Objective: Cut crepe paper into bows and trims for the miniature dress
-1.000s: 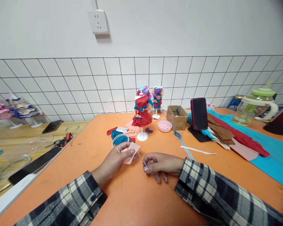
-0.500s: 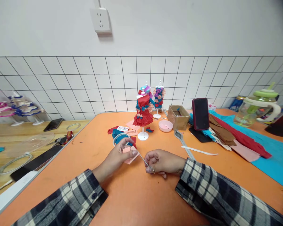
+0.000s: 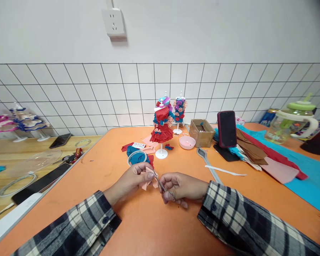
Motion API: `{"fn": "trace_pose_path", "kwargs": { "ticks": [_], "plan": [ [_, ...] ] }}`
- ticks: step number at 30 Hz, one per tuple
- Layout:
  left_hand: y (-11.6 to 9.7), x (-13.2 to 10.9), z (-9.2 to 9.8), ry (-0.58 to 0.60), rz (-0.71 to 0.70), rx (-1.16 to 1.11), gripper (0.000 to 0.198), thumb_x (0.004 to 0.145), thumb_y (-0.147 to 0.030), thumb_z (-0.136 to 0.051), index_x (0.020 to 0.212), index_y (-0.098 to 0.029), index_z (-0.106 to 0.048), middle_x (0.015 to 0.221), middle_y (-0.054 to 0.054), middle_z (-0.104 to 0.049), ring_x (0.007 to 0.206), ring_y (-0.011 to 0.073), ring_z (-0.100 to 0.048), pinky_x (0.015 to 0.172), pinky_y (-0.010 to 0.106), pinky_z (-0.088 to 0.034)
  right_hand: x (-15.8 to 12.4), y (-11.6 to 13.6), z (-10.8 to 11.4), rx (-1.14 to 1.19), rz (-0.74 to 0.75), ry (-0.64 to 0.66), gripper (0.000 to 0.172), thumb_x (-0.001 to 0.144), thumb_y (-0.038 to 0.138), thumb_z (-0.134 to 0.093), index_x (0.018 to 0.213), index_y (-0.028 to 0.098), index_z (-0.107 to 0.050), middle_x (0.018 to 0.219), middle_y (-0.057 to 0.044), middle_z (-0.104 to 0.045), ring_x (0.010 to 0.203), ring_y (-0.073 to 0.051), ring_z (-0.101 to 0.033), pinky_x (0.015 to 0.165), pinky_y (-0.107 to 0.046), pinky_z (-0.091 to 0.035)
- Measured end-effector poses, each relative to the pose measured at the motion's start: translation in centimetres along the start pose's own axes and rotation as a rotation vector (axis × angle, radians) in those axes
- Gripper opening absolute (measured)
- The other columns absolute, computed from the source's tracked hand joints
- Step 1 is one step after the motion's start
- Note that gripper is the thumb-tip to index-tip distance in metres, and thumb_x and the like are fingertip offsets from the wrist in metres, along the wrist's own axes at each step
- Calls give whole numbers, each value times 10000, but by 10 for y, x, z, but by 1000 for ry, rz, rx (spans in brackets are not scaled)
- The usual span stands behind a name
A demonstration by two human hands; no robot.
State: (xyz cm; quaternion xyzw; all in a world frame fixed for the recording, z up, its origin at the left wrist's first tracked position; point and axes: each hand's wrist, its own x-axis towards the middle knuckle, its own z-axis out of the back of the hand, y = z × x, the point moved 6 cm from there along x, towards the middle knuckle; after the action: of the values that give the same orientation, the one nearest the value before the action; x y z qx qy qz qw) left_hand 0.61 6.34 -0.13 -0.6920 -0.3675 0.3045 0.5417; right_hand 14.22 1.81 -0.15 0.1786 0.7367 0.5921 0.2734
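Between the thumb and fingers of my left hand [image 3: 137, 176] is a small piece of pink crepe paper [image 3: 144, 185], folded and creased. My right hand [image 3: 180, 187] grips a pair of scissors [image 3: 160, 182], their blades pointing up and left against the paper. Part of the handle loops is hidden by my fingers. Just beyond my left hand lie a roll of tape [image 3: 137, 153] and teal paper [image 3: 132, 150]. A small dress form in a red ruffled dress [image 3: 162, 133] stands upright behind my hands.
Two more dressed forms stand behind the red one. A pink bowl [image 3: 187, 142], a cardboard box [image 3: 202, 133] and an upright phone [image 3: 227, 129] line the back right. Coloured paper sheets [image 3: 256, 149] and a green-lidded jug [image 3: 289, 122] are at right. A white strip [image 3: 225, 171] lies nearer.
The scissors have moved up and left onto the pink paper, and my right hand has shifted slightly left. The paper has turned and looks more crumpled in my left hand.
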Motion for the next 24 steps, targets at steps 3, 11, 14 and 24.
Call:
{"fn": "trace_pose_path", "kwargs": {
  "ticks": [3, 11, 14, 24],
  "plan": [
    [-3, -1, 1, -15, -1, 0, 468, 626, -316, -837, 1033, -186, -644, 739, 15, -664, 632, 133, -598, 574, 220, -398, 0, 0, -1, 28, 19, 36, 426, 700, 409, -753, 938, 171, -492, 776, 23, -605, 413, -11, -446, 335, -104, -383],
    [-5, -1, 0, -2, -1, 167, 357, 604, -437, -819, 659, -135, -636, 669, 35, -638, 512, 86, -471, 454, 198, -316, -2, -2, -5, 74, 15, 82, 442, 700, 407, -759, 975, 160, -517, 849, -9, -613, 472, -28, -478, 322, -101, -379],
    [-5, 0, -2, 45, -10, 253, 395, 626, -479, -794, 679, -127, -622, 661, 25, -626, 490, 72, -452, 444, 189, -322, -1, -2, -5, 108, 19, 72, 440, 692, 404, -766, 963, 153, -525, 823, -3, -602, 453, -20, -433, 297, -95, -329],
    [-4, 0, 1, 14, -41, 133, 361, 647, -437, -795, 680, -115, -634, 608, 4, -590, 507, 73, -457, 448, 177, -313, -1, -2, -2, 94, 46, 42, 385, 699, 353, -771, 922, 163, -522, 752, 15, -582, 447, -27, -359, 299, -100, -338]
  ]
}}
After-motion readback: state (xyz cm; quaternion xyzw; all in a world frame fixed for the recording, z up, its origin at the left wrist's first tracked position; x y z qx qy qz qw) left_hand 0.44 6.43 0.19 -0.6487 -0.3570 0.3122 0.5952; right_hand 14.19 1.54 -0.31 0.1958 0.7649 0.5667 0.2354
